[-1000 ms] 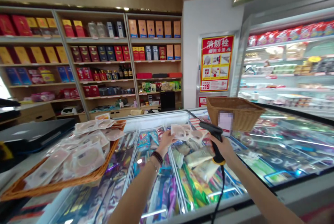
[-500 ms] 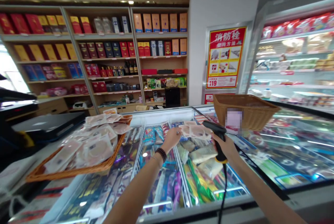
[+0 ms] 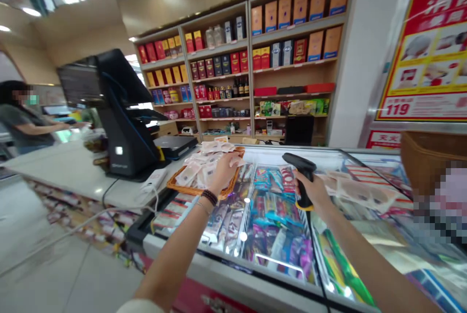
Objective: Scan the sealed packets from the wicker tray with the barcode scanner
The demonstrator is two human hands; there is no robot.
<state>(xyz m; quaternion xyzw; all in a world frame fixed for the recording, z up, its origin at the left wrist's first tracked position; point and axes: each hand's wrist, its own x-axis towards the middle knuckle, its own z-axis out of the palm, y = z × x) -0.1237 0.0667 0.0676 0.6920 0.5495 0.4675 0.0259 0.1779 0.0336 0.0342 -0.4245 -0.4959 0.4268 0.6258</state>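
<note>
My left hand [image 3: 225, 169], with a dark beaded bracelet on its wrist, is over a shallow orange wicker basket [image 3: 235, 187] at the middle left. Its fingers are closed at a flat clear packet [image 3: 239, 161] by the basket's right side; the fingertips are partly hidden. Several similar packets [image 3: 193, 169] with pale round contents are heaped in the basket. In my right hand [image 3: 312, 189] is a black barcode scanner [image 3: 304, 169], held above the glass-topped freezer, its cord hanging down. More flat packets [image 3: 359, 191] lie on the glass right of this hand.
Bagged frozen goods [image 3: 277, 206] fill the freezer under the glass. A brown wicker basket [image 3: 426, 157] stands at the right. A checkout monitor [image 3: 116, 113] and a white cable [image 3: 109, 210] are on the left counter, where another person [image 3: 25, 118] works farther off. Shelves of boxes line the back.
The view has swung left. My left hand has moved from the packets on the glass to the heaped basket. My right hand still holds the scanner.
</note>
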